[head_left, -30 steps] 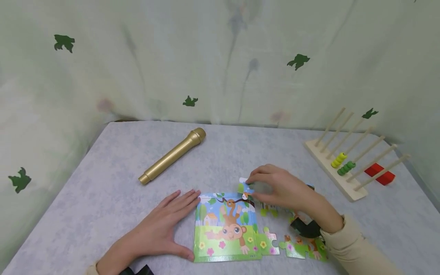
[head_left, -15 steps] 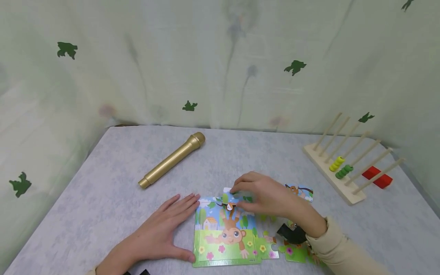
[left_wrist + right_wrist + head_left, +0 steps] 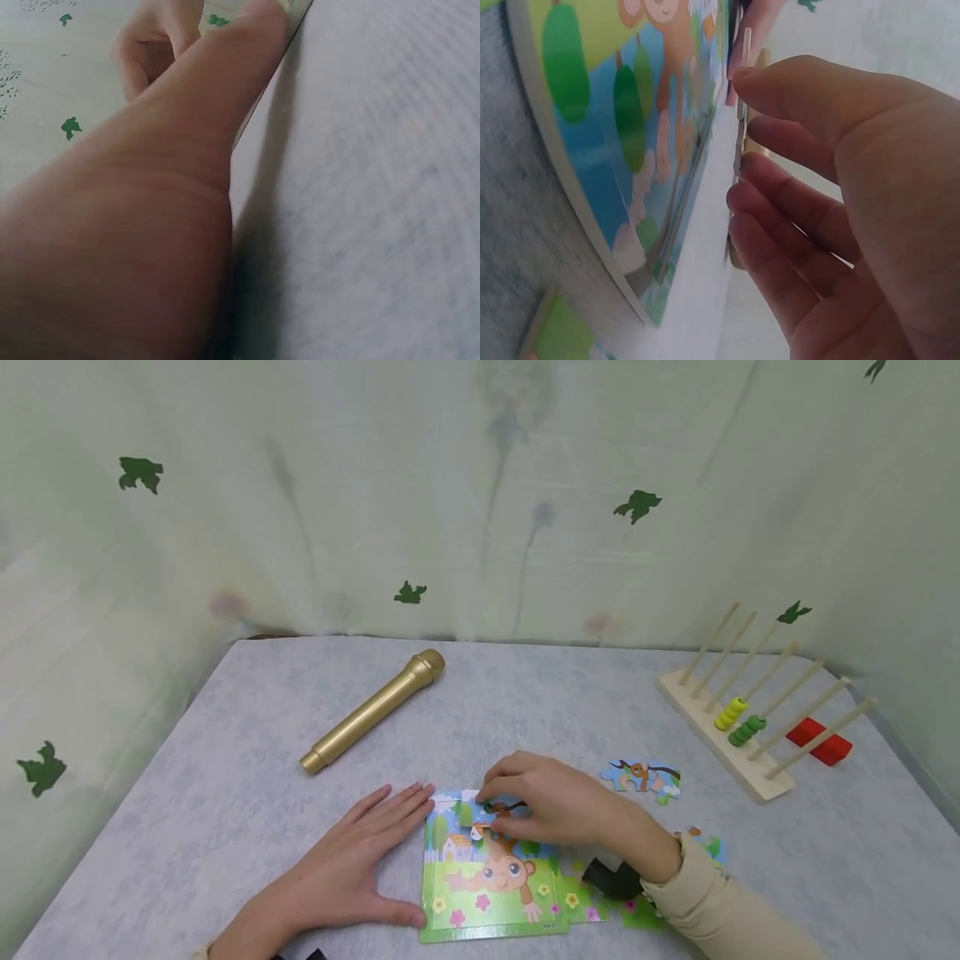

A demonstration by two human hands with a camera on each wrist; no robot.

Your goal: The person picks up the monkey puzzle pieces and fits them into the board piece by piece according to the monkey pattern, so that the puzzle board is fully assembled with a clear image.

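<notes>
A square puzzle board [image 3: 491, 910] with a hanging-monkey picture lies at the front middle of the table. My left hand [image 3: 348, 860] rests along its left side, fingers straight, with the fingertips at the upper left corner and the thumb at the lower one. Over the upper part of the board, my right hand [image 3: 558, 802] pinches a jigsaw piece [image 3: 467, 812] between thumb and fingers. The right wrist view shows that piece [image 3: 744, 90] edge-on, apart from the board's face. Its lower outline is partly hidden in the head view.
Joined jigsaw pieces [image 3: 643, 777] lie right of the board, and more pieces [image 3: 573, 902] sit by its lower right, partly under my right arm. A gold microphone [image 3: 375, 710] lies at the back left. At right stand a wooden peg rack [image 3: 723, 743] with beads and a red block [image 3: 819, 742].
My right hand has carried the jigsaw piece left and slightly nearer, from the board's upper right corner to over its upper left part. The left hand has stayed in place.
</notes>
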